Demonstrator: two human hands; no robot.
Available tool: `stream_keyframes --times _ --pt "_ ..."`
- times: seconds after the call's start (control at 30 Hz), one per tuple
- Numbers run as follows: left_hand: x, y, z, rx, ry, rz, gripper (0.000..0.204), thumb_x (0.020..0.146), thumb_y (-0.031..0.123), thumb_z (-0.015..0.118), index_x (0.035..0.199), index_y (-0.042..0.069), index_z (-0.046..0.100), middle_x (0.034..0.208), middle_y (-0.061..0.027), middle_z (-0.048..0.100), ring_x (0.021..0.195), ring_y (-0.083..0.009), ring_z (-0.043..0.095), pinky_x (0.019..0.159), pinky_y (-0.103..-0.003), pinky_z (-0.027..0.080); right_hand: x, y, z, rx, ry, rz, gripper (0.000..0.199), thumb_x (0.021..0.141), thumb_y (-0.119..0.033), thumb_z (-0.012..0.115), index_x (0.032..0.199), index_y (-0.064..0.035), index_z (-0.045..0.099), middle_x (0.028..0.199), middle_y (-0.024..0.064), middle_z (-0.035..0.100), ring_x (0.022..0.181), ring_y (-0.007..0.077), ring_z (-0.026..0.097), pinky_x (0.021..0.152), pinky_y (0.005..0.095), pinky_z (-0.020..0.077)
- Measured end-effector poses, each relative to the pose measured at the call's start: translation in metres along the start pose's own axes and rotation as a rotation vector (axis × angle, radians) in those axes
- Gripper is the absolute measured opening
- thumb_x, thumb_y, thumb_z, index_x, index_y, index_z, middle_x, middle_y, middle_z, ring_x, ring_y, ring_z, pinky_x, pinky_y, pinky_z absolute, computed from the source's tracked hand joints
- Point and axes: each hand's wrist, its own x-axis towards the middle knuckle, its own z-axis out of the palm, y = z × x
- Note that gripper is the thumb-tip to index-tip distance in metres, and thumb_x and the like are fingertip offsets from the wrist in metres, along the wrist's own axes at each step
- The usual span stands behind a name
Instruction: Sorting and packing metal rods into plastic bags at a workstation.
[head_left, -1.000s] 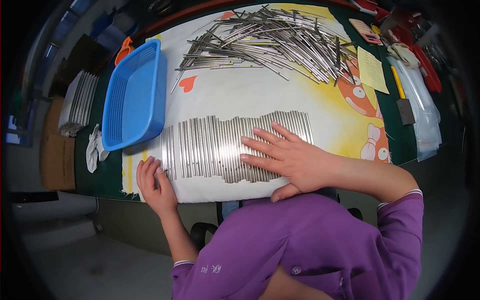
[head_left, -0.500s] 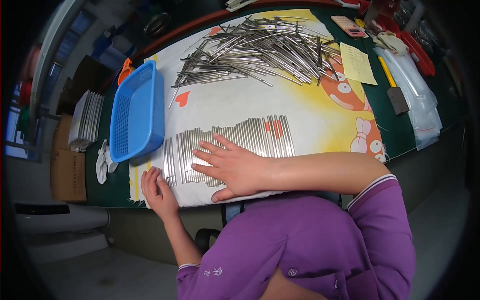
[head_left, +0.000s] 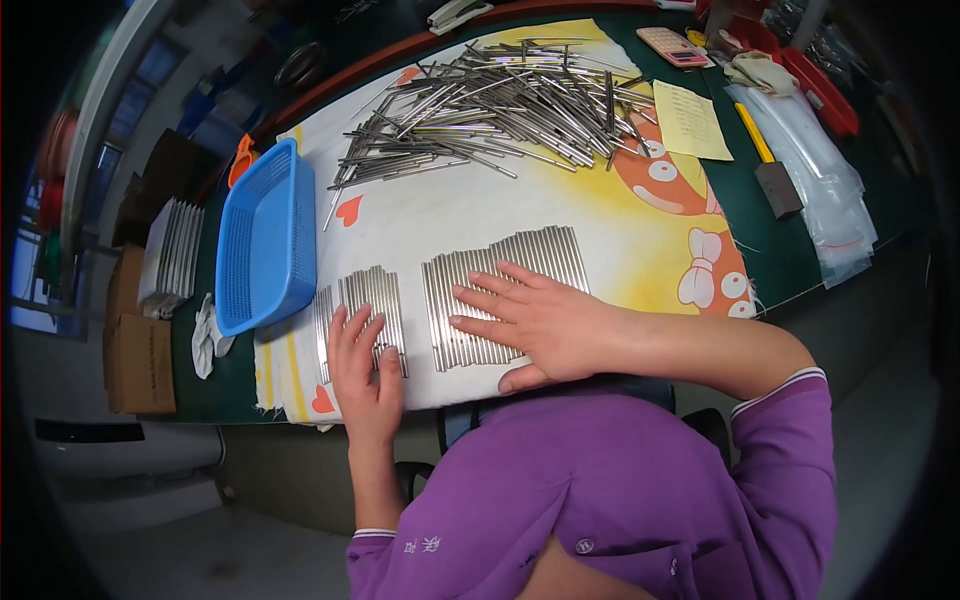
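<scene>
Slim silvery metal rods lie side by side on a printed white cloth (head_left: 400,215). My right hand (head_left: 545,320) rests flat, fingers spread, over the wider group of rods (head_left: 540,255). My left hand (head_left: 366,380) lies with its fingers stretched out on the lower part of a narrower group of rods (head_left: 370,290). A strip of cloth shows between these two groups. Left of the narrower group, a few more rods (head_left: 323,320) lie close to the blue basket. A big jumbled heap of similar rods (head_left: 500,105) covers the far part of the cloth.
The blue plastic basket (head_left: 225,270) stands at the left. White gloves (head_left: 208,340) and a cardboard box (head_left: 140,365) are beyond it. At the right lie a yellow paper (head_left: 692,122), a yellow-handled brush-like tool (head_left: 778,190), clear plastic bags (head_left: 835,220) and a pink calculator (head_left: 670,47).
The single row of rods has parted into two groups with a wide gap. My right hand has slid right with the wider group; my left hand has moved right onto the narrower one.
</scene>
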Motion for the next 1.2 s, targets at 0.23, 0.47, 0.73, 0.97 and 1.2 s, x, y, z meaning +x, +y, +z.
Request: stream_keyframes --times 0.23,0.47,0.73,0.97,1.2 --pt "0.017 0.052 0.031 -0.227 -0.288 0.185 0.045 0.08 0.015 0.064 0.122 0.002 0.055 0.132 -0.0151 0.049 0.131 -0.0386 0.035 0.105 -0.047 0.032 -0.048 -0.001 -0.024 0.089 0.044 0.1 0.08 0.08 -0.05 0.06 0.141 -0.0059 0.032 0.149 0.0151 0.025 0.14 0.0316 0.02 0.114 0.0465 0.0153" --pt "0.033 0.075 0.054 -0.359 -0.499 0.421 0.056 0.071 0.014 0.073 0.123 0.005 0.054 0.136 -0.0147 0.045 0.126 -0.0352 0.042 0.105 -0.049 0.034 -0.072 -0.004 -0.023 0.025 0.035 0.289 0.079 0.079 -0.044 0.064 0.14 -0.0023 0.034 0.148 0.0143 0.029 0.139 0.0318 0.023 0.113 0.0461 0.0188" --pt "0.025 0.061 0.044 -0.315 -0.454 0.336 0.049 0.074 0.013 0.071 0.12 0.006 0.057 0.135 -0.0143 0.046 0.125 -0.0332 0.045 0.104 -0.048 0.035 -0.054 -0.013 -0.014 0.029 0.073 0.266 0.08 0.078 -0.042 0.065 0.139 -0.0003 0.034 0.147 0.0146 0.03 0.139 0.031 0.024 0.113 0.0445 0.0183" --pt "0.024 0.06 0.04 -0.223 -0.439 0.373 0.048 0.075 0.017 0.071 0.12 0.006 0.056 0.133 -0.0138 0.047 0.127 -0.0348 0.042 0.103 -0.05 0.035 -0.057 -0.014 -0.018 0.03 0.075 0.305 0.079 0.078 -0.042 0.065 0.139 -0.0015 0.034 0.146 0.0139 0.032 0.138 0.0298 0.025 0.113 0.0443 0.0178" --pt "0.036 0.075 0.054 -0.312 -0.413 0.384 0.049 0.074 0.019 0.072 0.118 0.005 0.057 0.129 -0.0127 0.049 0.126 -0.0349 0.042 0.103 -0.05 0.035 -0.07 -0.009 -0.019 0.067 0.136 0.341 0.067 0.081 -0.034 0.064 0.135 -0.0018 0.04 0.143 0.0133 0.038 0.136 0.0303 0.029 0.112 0.0458 0.0206"
